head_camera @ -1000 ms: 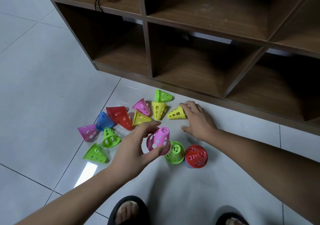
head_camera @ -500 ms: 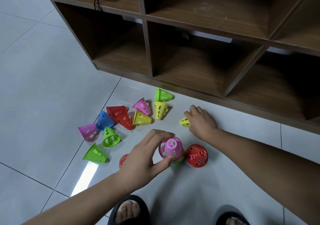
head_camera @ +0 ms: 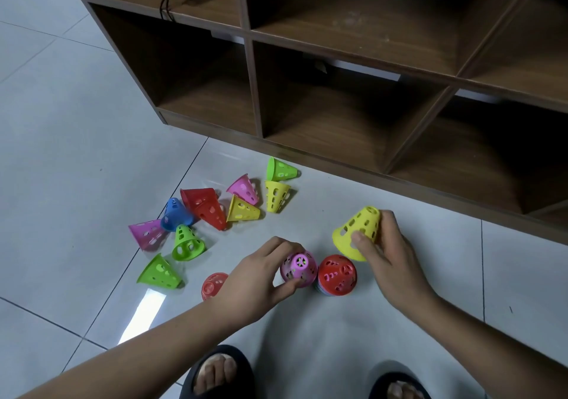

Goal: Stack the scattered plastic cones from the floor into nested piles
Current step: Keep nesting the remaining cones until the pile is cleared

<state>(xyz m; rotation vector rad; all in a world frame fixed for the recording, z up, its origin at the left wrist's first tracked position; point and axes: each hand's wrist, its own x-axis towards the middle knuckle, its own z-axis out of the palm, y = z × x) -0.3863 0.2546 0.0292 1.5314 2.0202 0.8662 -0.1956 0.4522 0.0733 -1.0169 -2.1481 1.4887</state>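
My left hand (head_camera: 261, 278) grips a pink cone (head_camera: 299, 268) that stands upright on a pile on the floor. Right beside it stands a second pile topped by a red cone (head_camera: 337, 274). My right hand (head_camera: 388, 254) holds a yellow cone (head_camera: 358, 231) just above the floor, tilted, to the upper right of the red pile. Several loose cones lie scattered to the left: green (head_camera: 281, 169), yellow (head_camera: 276, 195), pink (head_camera: 244, 188), yellow (head_camera: 241, 209), red (head_camera: 204, 206), blue (head_camera: 175, 214), pink (head_camera: 147, 234), green (head_camera: 186, 243), green (head_camera: 158, 272). A small red cone (head_camera: 213, 285) sits partly behind my left wrist.
A brown wooden cubby shelf (head_camera: 338, 158) runs along the back, its bottom edge close behind the cones. The floor is pale tile. My two feet in dark sandals (head_camera: 218, 374) are at the bottom edge, just below the piles.
My left hand has set the pink cone down over the green one on the pile. My right hand has picked the yellow cone up off the floor and drawn it toward the piles.
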